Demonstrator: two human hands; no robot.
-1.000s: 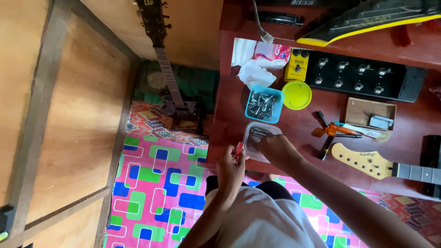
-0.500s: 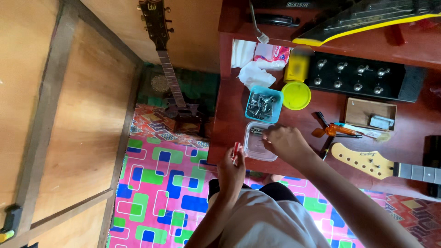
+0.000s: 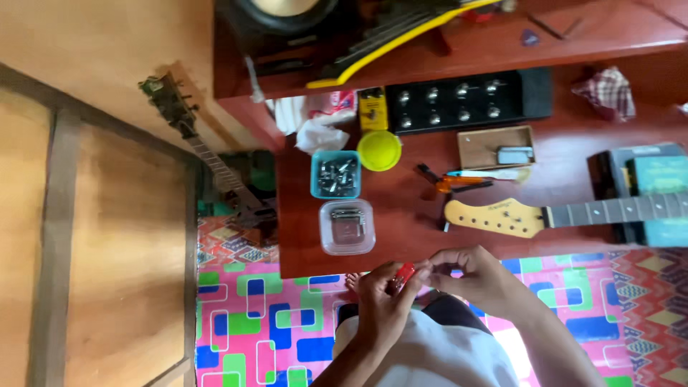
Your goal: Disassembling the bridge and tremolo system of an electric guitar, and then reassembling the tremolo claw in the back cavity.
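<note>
Red-brown table (image 3: 588, 122) fills top and right, patterned pink/green/blue mat (image 3: 251, 322) on the floor below it. One dark guitar (image 3: 215, 172) leans at the table's left edge. One guitar neck (image 3: 566, 213) with pale headstock lies across the table's right part. One black pedal board (image 3: 466, 100) with eight knobs in two rows sits near the table's back. One open wooden box (image 3: 494, 145) just right of centre. Two small tubs: blue one (image 3: 336, 174) full of metal parts, clear one (image 3: 347, 227) just in front of it with a few metal bits inside. One yellow round lid (image 3: 379, 150) touching the blue tub's right side. One orange-handled tool (image 3: 455, 183) between lid and headstock.

Both hands meet off the table's near edge, above the person's lap. Left hand (image 3: 383, 301) raised, fingers curled, pinching a small red object (image 3: 403, 276) between thumb and fingertips. Right hand (image 3: 473, 276) comes in from the right, wrist bent, fingertips closed at the red object's end; cannot tell if it grips it or holds some small part of its own
</note>
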